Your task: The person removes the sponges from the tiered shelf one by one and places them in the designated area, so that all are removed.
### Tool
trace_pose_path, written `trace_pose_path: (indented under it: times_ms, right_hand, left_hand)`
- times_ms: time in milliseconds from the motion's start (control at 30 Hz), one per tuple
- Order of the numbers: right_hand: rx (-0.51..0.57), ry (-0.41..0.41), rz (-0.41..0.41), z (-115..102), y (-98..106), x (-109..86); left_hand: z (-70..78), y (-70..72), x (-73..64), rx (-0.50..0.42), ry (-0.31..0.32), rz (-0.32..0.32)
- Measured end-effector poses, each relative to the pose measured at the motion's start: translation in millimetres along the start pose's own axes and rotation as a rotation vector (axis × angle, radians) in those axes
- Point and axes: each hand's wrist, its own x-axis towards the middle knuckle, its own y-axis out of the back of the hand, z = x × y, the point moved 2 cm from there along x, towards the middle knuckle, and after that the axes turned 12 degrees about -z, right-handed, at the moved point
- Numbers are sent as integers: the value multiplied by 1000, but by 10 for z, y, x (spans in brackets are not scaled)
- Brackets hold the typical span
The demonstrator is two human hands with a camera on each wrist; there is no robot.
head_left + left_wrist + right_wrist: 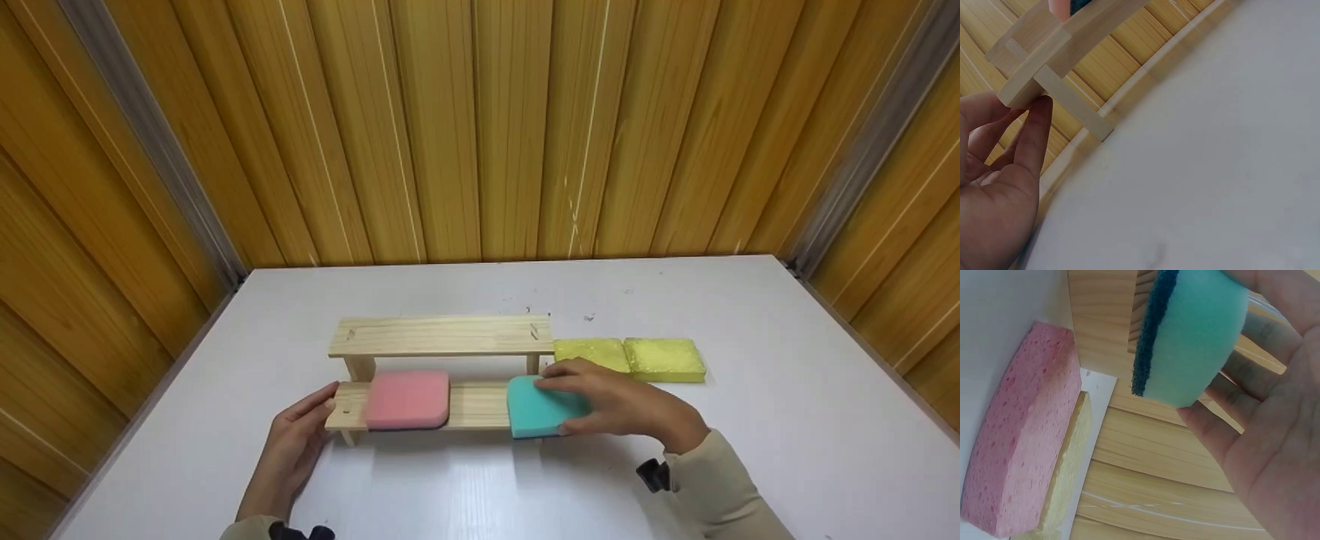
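Note:
A two-tier wooden shelf [441,335] stands on the white table. My left hand [296,439] pinches the left end of its lower board [478,405]; the left wrist view shows the fingertips against the wooden board [1032,79] beside a short leg. A pink sponge [409,399] lies on that board, towards the left. At the board's right end, my right hand [619,397] holds a teal sponge [540,409] between thumb and fingers. In the right wrist view, the teal sponge [1196,332] has a dark scouring layer facing the wooden board [1100,315].
Two yellow sponges [665,360] lie side by side on the table [787,420], right of the shelf. In the right wrist view, a porous pink sponge [1022,433] lies beside a yellow one [1067,467]. A wood-patterned wall [480,135] rises behind the table.

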Motion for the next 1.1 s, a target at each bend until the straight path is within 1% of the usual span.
trace_pose_path:
  times_ms: [133, 233, 433, 733, 867, 1100]
  right_hand:
    - [9, -4, 9, 40, 15, -52]
    - [-3, -7, 21, 64, 31, -86]
    - [-18, -25, 32, 110, 50, -134]
    - [-42, -22, 52, 187, 54, -211]
    - [-35, -32, 56, 215, 61, -266]
    - [-66, -33, 86, 277, 79, -353]
  left_hand:
    - [-5, 3, 16, -3, -7, 1]
    - [-2, 9, 21, -4, -7, -1]
    - [9, 24, 8, -6, -5, 12]
    - [27, 36, -3, -29, 2, 13]
    - [29, 33, 0, -13, 2, 13]
    - [24, 41, 4, 15, 5, 17]
